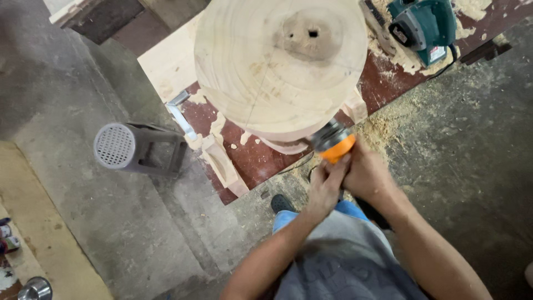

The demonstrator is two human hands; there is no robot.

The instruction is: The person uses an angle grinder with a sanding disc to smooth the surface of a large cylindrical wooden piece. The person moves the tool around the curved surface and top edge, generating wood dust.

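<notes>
While the large round pale wooden block [280,66] stands on the dark red desk [383,83], both hands press an orange and grey handheld power tool [332,143] against its lower near edge. The left hand [326,186] and right hand [366,172] each keep a clenched grip on the tool. A teal electric planer [422,25] lies well apart among the shavings.

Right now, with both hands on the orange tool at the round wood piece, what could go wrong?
The left hand and right hand sit close to the orange power tool head; a kickback off the round wooden piece could hurt the fingers. Sawdust on the floor might cause slipping.
</notes>
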